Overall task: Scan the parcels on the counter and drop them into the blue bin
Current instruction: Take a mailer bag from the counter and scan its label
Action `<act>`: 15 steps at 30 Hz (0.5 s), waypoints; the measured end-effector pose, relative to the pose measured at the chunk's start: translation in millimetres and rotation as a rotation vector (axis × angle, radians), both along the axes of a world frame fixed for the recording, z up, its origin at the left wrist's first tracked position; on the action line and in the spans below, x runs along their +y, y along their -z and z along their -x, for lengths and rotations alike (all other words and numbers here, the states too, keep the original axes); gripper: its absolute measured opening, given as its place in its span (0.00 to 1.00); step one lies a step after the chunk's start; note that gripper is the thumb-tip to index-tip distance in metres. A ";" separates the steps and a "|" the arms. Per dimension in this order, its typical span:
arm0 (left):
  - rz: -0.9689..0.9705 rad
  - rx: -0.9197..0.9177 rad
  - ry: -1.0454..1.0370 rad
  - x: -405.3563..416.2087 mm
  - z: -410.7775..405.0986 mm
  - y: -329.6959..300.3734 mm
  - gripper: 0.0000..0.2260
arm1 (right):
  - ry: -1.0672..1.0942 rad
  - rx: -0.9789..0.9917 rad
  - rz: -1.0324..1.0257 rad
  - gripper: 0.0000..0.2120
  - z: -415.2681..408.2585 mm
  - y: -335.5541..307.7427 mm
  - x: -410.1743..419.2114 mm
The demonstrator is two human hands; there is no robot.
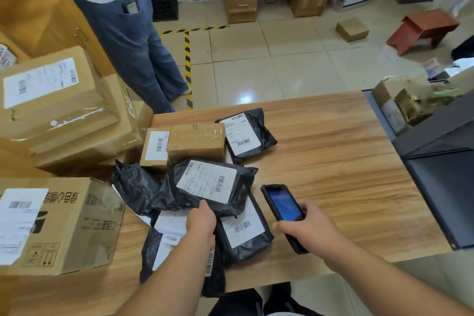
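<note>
Several black plastic mailer parcels with white barcode labels lie in a heap on the wooden counter [333,151]. My left hand [201,222] grips the near edge of the top black mailer [207,182], thumb on top. My right hand [307,228] holds a black handheld scanner [284,210] with a lit blue screen, just right of the heap. Another black mailer [246,133] lies farther back. A third black mailer [243,231] sits between my hands. Two small cardboard boxes [197,141] stand behind the heap. No blue bin is in view.
Large cardboard cartons [59,110] are stacked at the left, with another carton [56,226] in front of them. A person in jeans [133,41] stands beyond the counter. A dark machine [441,161] and a torn box [405,102] sit at the right edge.
</note>
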State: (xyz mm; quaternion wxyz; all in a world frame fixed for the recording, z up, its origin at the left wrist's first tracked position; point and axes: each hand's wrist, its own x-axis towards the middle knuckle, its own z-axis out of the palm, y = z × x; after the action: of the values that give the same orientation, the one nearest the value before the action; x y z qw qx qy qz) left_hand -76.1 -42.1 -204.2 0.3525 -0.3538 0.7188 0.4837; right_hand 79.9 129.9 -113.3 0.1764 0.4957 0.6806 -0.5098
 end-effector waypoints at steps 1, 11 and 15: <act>0.032 0.023 0.035 -1.2 -1.1 -5.5 0.21 | -0.003 0.004 0.004 0.25 0.6 -0.9 -0.3; 0.100 0.249 0.110 -24.0 -1.8 -33.2 0.24 | -0.114 0.060 0.039 0.24 5.7 -14.9 -8.1; 0.131 0.348 0.117 -35.8 3.3 -40.5 0.21 | -0.209 0.061 0.040 0.24 7.3 -21.1 -10.5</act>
State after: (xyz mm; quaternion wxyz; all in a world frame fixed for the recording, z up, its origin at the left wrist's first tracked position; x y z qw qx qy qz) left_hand -79.4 -77.8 -163.8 0.2266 -0.2446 0.8183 0.4682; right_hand 72.5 119.5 -92.1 0.2176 0.4028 0.7231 -0.5172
